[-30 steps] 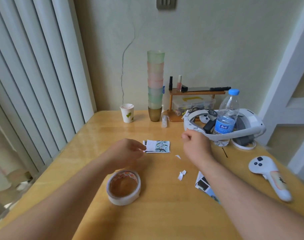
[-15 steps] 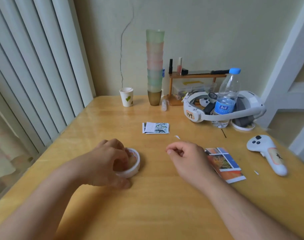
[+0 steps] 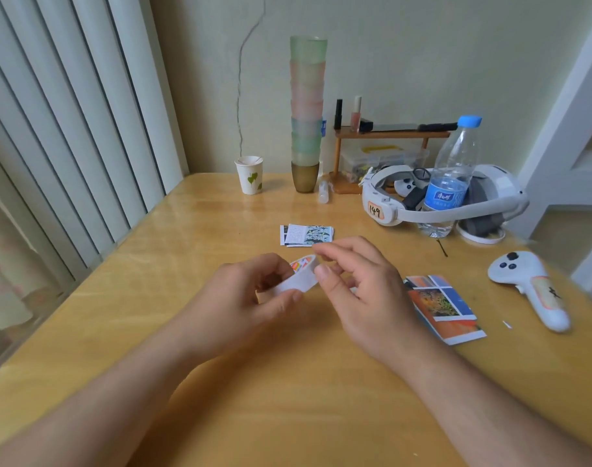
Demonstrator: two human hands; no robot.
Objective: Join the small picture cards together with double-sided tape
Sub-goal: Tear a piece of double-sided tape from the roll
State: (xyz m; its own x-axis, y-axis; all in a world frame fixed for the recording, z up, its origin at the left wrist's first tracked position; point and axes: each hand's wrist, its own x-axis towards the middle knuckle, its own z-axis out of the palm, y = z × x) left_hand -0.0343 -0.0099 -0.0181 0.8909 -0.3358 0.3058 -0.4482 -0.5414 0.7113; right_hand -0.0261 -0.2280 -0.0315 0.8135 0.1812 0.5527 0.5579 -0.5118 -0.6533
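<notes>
My left hand (image 3: 250,298) grips a white roll of double-sided tape (image 3: 299,277) and holds it above the wooden table (image 3: 186,230). My right hand (image 3: 358,284) is at the roll's right rim, thumb and forefinger curled and touching the tape's edge. A small stack of picture cards (image 3: 306,235) with black-and-white prints lies flat just beyond the hands. A larger orange and blue picture sheet (image 3: 443,306) lies to the right of my right hand.
At the back stand a paper cup (image 3: 250,175), a tall stack of plastic cups (image 3: 306,112), a small wooden shelf (image 3: 389,133), a headset (image 3: 446,200) and a water bottle (image 3: 451,176). A white controller (image 3: 530,288) lies at the right edge.
My left hand went from the cards to the tape roll and lifted it off the table. My right hand moved in to the roll's rim. The camera tilted down, showing the orange sheet.
</notes>
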